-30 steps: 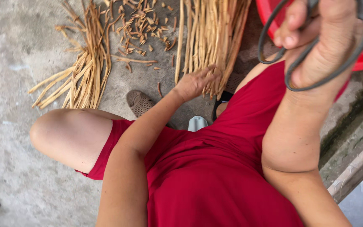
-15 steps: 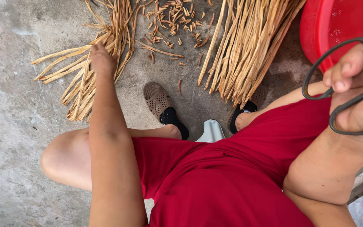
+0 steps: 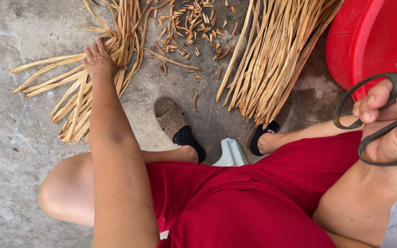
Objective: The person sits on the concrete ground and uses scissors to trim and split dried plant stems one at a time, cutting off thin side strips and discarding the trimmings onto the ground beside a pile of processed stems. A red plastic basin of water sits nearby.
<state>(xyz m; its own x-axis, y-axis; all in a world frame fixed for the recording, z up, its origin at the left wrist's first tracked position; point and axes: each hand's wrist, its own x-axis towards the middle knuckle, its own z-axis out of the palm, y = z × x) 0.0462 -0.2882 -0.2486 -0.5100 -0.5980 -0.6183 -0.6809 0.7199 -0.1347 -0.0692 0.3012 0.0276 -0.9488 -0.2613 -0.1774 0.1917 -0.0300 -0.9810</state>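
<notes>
Fingers of the left hand (image 3: 98, 59) spread flat on the loose strips (image 3: 76, 98) left of the sandal (image 3: 171, 118), while the right hand (image 3: 394, 121) grips scissors (image 3: 373, 124) raised, clear of the bundle (image 3: 272, 64).

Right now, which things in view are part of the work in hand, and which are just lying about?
In the work:
- left hand resting on the left pile of dried strips
- right hand holding black scissors
- right bundle of strips

Lying about:
- cut-off bits on the concrete
- red tub
- sandal
</notes>
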